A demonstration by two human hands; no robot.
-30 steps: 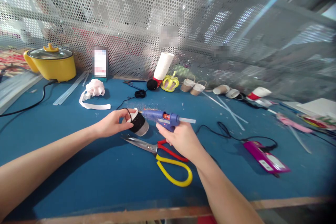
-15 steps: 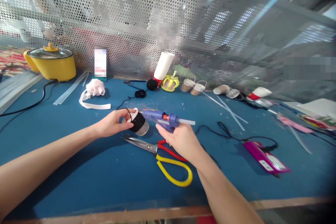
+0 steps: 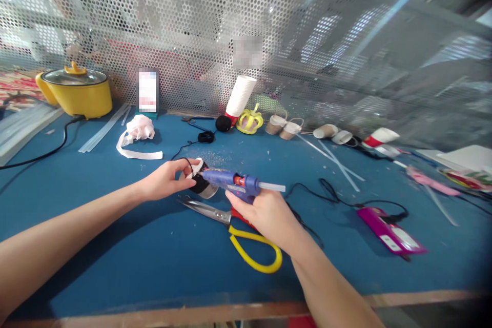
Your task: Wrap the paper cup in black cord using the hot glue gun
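My left hand (image 3: 171, 180) grips a small paper cup (image 3: 208, 190) lying tilted, its side wrapped with a black band of cord. A strand of black cord (image 3: 190, 165) loops over my fingers and runs back to a small black bundle (image 3: 206, 137). My right hand (image 3: 269, 210) is closed round the handle of a blue hot glue gun (image 3: 234, 182), a clear glue stick (image 3: 272, 187) jutting from its rear. The gun's nozzle is at the cup's wrapped side; whether it touches I cannot tell. Beneath lie scissors (image 3: 255, 251) with red and yellow handles.
Along the back stand a yellow electric pot (image 3: 86, 100), a phone (image 3: 147, 92), a stack of paper cups (image 3: 240, 95) and little baskets (image 3: 290, 130). Crumpled white ribbon (image 3: 139, 130) lies left. A purple power strip (image 3: 390, 230) with black cables sits right.
The glue gun in my right hand has shifted slightly left and down, its nozzle now overlapping the cup's wrapped side. My left hand and the cup have stayed nearly still.
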